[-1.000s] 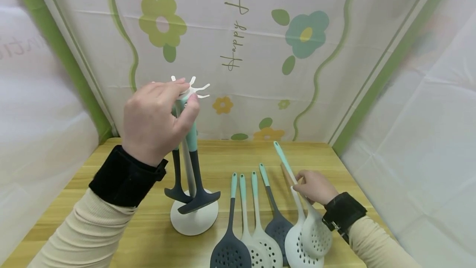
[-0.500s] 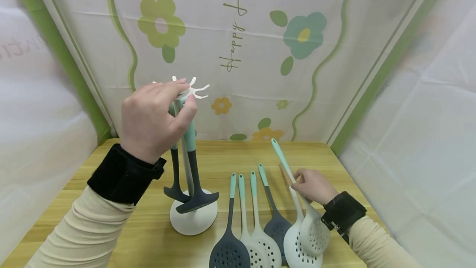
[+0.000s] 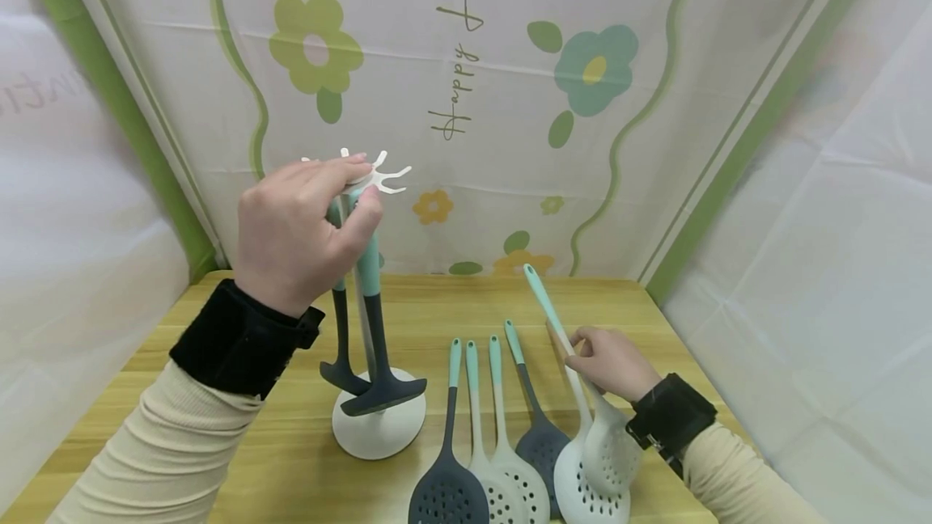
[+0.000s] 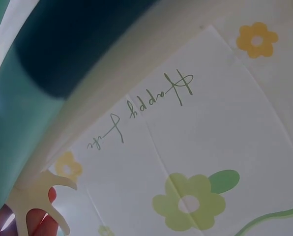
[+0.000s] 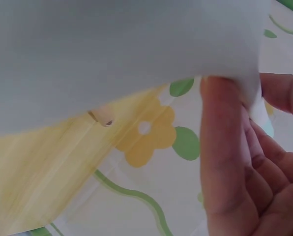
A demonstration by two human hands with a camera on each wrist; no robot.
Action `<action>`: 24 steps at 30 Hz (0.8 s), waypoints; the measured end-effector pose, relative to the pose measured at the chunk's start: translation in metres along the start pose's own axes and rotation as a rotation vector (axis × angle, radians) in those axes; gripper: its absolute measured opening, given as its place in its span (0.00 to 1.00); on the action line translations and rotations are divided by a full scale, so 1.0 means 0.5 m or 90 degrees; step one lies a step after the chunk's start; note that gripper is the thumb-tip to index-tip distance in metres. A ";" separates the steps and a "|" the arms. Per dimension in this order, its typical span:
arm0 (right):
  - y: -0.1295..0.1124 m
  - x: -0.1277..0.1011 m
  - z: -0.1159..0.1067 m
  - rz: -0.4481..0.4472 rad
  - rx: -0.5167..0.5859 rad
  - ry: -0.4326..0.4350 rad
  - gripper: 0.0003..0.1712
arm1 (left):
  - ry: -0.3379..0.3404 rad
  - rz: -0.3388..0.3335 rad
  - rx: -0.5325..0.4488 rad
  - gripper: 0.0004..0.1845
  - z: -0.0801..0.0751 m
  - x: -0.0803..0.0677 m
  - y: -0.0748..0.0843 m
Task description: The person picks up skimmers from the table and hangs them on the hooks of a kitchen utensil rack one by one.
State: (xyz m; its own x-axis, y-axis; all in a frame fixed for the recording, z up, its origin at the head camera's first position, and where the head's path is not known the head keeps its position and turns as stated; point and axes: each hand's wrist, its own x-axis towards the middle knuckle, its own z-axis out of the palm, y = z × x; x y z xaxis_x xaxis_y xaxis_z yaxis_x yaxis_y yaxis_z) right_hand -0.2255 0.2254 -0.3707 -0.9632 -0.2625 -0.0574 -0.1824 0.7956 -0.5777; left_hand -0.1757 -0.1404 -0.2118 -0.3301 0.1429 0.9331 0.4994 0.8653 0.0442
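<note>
My left hand (image 3: 291,225) grips the top of a white utensil stand (image 3: 379,439), thumb and fingers around the hub below its splayed hooks (image 4: 33,196). Two dark utensils with mint handles hang from it; the front one (image 3: 386,395) and the rear one (image 3: 344,376) show their heads edge-on above the round base. On the right, my right hand (image 3: 615,362) pinches the pale shaft of a white skimmer (image 3: 610,455) with a mint handle end. Its perforated head overlaps another white skimmer (image 3: 582,500) below. The held skimmer's head (image 5: 112,54) fills the top of the right wrist view.
Left of the held skimmer lie a dark slotted turner (image 3: 447,492), two pale slotted utensils, one of them this one (image 3: 526,488), and another dark slotted turner (image 3: 542,447). They rest on the wooden table (image 3: 291,467). A flower-printed cloth (image 3: 466,63) hangs behind.
The held skimmer has shifted slightly left and away, its handle tip rising a little. The right hand moved slightly with it. The left hand stays on the stand.
</note>
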 end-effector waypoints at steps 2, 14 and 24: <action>-0.003 -0.001 0.000 -0.002 0.001 0.002 0.18 | -0.006 0.007 0.005 0.26 -0.001 0.000 -0.001; -0.021 -0.007 -0.003 -0.028 0.006 0.013 0.16 | -0.011 0.018 0.002 0.27 -0.003 0.000 -0.004; -0.028 -0.010 -0.003 -0.033 0.007 0.028 0.17 | -0.006 0.011 -0.002 0.27 -0.001 -0.001 -0.005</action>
State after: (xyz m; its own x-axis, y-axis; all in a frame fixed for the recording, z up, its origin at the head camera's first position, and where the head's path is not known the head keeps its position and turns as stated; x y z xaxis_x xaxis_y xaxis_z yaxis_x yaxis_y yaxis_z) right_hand -0.2184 0.2164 -0.3609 -0.9603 -0.2790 0.0090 -0.2308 0.7754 -0.5878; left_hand -0.1763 -0.1429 -0.2120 -0.3291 0.1626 0.9302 0.5072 0.8614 0.0289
